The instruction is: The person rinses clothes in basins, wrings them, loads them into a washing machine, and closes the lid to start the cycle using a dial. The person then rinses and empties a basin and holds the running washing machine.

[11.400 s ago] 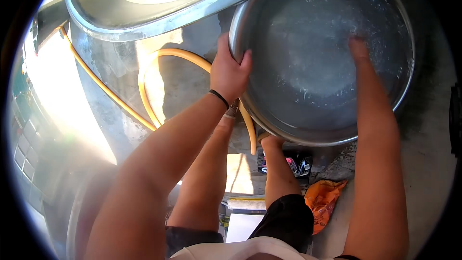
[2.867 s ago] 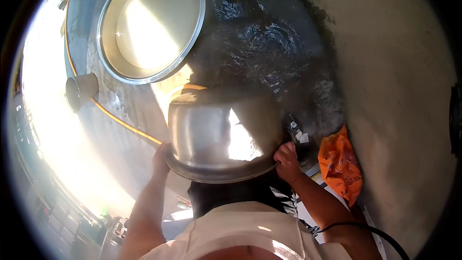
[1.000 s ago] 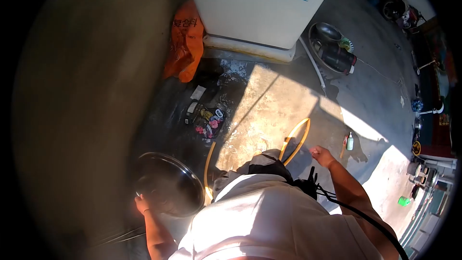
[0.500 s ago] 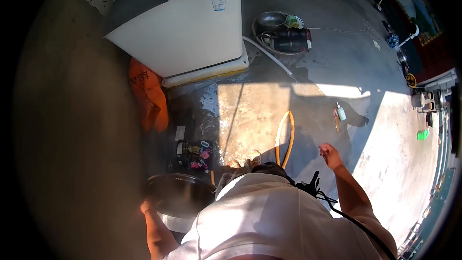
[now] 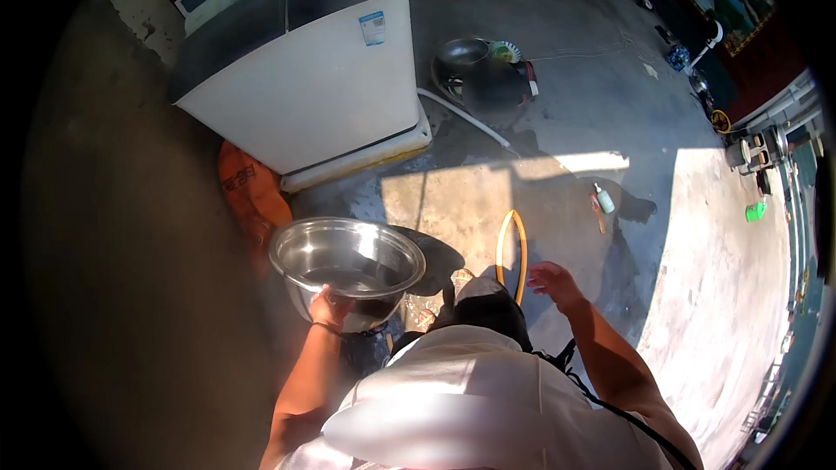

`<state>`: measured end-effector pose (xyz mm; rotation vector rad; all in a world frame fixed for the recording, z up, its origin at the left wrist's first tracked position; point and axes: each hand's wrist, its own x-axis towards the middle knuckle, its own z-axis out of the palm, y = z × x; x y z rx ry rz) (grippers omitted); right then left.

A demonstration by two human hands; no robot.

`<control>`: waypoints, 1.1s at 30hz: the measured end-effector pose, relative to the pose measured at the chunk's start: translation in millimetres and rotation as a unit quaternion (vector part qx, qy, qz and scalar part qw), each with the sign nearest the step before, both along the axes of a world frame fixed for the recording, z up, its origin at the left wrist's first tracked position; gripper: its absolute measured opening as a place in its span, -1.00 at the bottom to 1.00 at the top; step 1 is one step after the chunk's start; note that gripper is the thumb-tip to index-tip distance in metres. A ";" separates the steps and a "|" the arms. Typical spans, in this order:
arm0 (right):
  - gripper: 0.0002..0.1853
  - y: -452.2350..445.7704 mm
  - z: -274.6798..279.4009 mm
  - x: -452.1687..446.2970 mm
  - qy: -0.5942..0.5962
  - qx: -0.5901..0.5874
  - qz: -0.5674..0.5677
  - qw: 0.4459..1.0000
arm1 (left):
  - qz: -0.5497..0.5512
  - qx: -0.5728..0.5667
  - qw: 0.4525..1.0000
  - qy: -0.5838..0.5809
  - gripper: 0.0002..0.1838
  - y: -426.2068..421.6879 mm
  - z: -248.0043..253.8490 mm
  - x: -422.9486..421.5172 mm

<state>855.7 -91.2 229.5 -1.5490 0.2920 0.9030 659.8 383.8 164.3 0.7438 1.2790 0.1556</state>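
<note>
A large shiny metal basin [image 5: 300,300] is held at its near rim by my left hand [image 5: 331,306], the fingers closed over the edge. It hangs above the floor on my left, tilted a little, and hides what lies beneath it. My right hand [image 5: 555,285] holds nothing; its fingers are apart and slightly curled. Just left of it a loop of yellow hose [image 5: 522,248] stands up from the floor. My feet show between the basin and the hose.
A white twin-tub washing machine [image 5: 322,91] stands ahead on the left, with an orange bag [image 5: 248,187] beside it. A grey drain hose [image 5: 466,116] runs out onto the floor. Beyond lies a basin with a metal bowl [image 5: 461,52]. A pump bottle [image 5: 604,198] stands to the right.
My left hand has brought the basin forward and up from beside my body into the sunlight. My right hand has moved left, towards the yellow hose. The camera view has shifted slightly.
</note>
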 end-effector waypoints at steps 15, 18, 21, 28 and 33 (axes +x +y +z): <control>-0.62 127.6 -61.0 113.2 0.258 0.122 -0.356 0.890 | -0.142 -0.295 0.943 -0.058 -0.62 -127.1 12.7 256.7; -0.72 104.4 -65.1 155.4 0.208 0.094 -0.399 0.888 | -0.305 -0.276 0.911 -0.039 -0.62 -141.7 32.2 322.6; -0.75 66.5 -112.1 185.1 0.273 0.156 -0.467 0.827 | -0.573 -0.120 0.811 0.022 -0.67 -130.7 46.1 390.9; -0.67 28.5 -226.3 253.8 0.325 0.097 -0.536 0.773 | -0.447 0.824 0.342 -0.066 -0.56 -18.4 176.9 561.6; -0.64 -8.9 -320.3 333.9 0.186 0.027 -0.620 0.762 | -0.331 0.915 0.223 0.064 -0.50 73.5 189.1 621.2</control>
